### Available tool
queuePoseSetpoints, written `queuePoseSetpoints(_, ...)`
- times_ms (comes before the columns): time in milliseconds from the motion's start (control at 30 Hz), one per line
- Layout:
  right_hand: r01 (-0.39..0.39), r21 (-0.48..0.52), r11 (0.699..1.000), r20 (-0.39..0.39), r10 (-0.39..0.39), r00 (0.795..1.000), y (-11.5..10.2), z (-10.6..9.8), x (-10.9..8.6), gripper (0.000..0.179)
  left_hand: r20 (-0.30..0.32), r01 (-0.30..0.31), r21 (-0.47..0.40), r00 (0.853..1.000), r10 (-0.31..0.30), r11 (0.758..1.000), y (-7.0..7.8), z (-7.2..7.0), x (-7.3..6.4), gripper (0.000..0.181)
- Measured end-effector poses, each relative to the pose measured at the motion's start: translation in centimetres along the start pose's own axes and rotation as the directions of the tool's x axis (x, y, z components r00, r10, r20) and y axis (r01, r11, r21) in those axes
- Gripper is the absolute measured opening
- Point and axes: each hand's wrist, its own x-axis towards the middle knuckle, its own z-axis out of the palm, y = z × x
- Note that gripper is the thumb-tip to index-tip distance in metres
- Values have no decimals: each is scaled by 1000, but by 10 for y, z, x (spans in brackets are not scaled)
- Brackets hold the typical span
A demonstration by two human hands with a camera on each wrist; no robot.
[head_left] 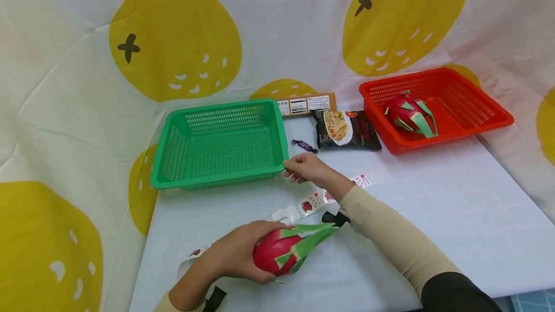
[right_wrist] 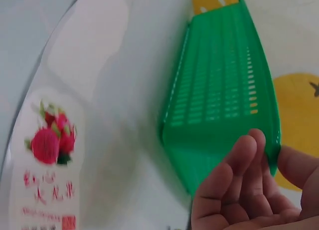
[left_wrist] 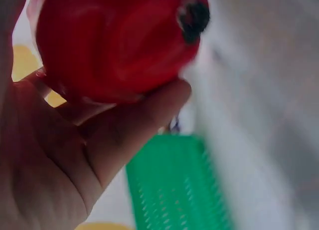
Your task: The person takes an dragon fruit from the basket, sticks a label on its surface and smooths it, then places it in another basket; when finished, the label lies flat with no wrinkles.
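Left hand (left_wrist: 75,155) is gripping one red fruit (left_wrist: 119,45) | dark end (left_wrist: 193,20) is showing | green perforated basket (left_wrist: 167,160) is standing beyond

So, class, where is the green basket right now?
In the head view, the green basket sits left of centre, beside the purple wrapped candy, with the right hand pinching its near right corner.
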Motion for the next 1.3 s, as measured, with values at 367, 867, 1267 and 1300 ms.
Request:
queuePoseSetpoints(367,221,-345,912,333,-101,937,11,-30,-16,41,49,76,136,995,-83,988,-4,41,24,79)
queuePoseSetpoints(867,375,-857,354,301,-247,921,57,-24,-26,51,45,128,-56,991,-126,990,-16,41,26,89)
queuePoseSetpoints(1267,445,-719,534,374,-242,895,54,-30,-26,6,46,122,-105,992,-117,987,-20,42,24,93)
queuePoseSetpoints(1300,453,-693,561,380,-249,891,53,-31,-27,7,46,122,-105,992,-118,987,-20,42,23,93)
